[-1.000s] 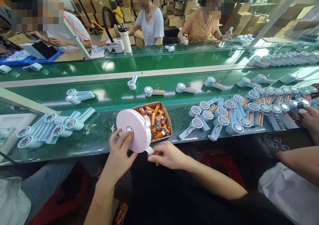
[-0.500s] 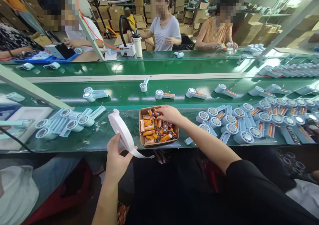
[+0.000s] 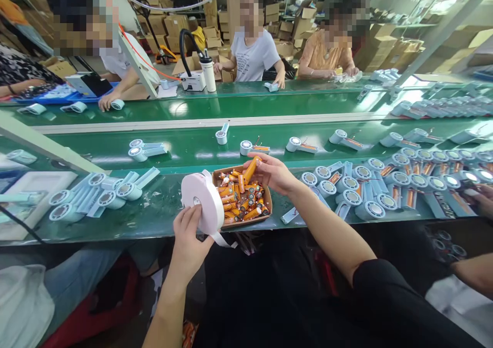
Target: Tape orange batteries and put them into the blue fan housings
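My left hand grips a wide roll of white tape, its flat side turned towards me and a loose tail hanging at the bottom. Between the fingers of my right hand is an orange battery, held tilted above the box. The cardboard box lies at the bench's near edge, filled with several orange batteries. The tape roll covers the box's left side.
Light-blue fan housings crowd the bench on the right; another group lies at left. More sit along the green conveyor. Across the line, co-workers sit near a white bottle. A slanted metal post stands at left.
My right hand has lifted an orange battery out of the box. My left hand has moved slightly right, turning the tape roll's flat side towards me.
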Action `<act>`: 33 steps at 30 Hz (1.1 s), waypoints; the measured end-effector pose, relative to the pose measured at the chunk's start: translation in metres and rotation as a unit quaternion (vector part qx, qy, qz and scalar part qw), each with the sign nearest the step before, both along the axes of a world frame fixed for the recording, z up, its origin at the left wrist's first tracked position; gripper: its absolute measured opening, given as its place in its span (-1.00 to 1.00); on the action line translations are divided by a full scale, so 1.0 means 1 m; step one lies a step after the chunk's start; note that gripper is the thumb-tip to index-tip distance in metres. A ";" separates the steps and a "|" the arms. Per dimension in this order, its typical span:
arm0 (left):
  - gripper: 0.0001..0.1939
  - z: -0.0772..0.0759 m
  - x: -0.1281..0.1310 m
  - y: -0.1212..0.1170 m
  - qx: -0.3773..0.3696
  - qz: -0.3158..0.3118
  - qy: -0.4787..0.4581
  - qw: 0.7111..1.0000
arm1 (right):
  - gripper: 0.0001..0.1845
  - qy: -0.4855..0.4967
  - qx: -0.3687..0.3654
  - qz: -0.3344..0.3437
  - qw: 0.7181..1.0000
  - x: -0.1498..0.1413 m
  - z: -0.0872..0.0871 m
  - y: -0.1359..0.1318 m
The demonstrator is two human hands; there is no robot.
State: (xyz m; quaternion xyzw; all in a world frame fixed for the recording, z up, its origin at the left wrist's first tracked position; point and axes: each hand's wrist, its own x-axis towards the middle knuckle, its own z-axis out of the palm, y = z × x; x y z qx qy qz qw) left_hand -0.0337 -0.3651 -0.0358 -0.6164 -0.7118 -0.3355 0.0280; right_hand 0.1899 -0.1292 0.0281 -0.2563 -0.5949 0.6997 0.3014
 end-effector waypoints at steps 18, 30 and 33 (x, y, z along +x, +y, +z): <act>-0.36 0.040 0.021 0.001 0.052 -0.033 0.237 0.970 | -0.36 -0.196 0.248 0.018 0.948 0.021 0.040 -0.049; -0.47 0.042 0.039 0.009 0.095 0.023 0.287 0.953 | -0.39 0.196 -0.093 -0.201 0.955 -0.019 -0.012 -0.082; -0.52 0.028 0.061 0.007 0.098 0.023 0.246 0.964 | -0.39 0.228 -0.134 -0.256 0.930 -0.022 -0.024 -0.079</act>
